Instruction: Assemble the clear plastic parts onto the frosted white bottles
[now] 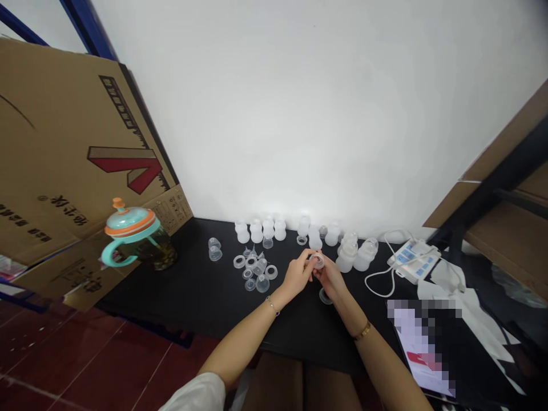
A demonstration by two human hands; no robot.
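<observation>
Clear plastic ring (pixel 317 261) up between the fingertips, left grip (pixel 297 274) and right grip (pixel 330 278) both closed on it, right over the black bench (pixel 192 302)!

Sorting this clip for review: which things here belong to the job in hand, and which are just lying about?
Part of the job: left hand and right hand on a clear round piece; loose clear parts; frosted bottles.
Just lying about: teal-handled mug; white power strip; cardboard sheet.
</observation>
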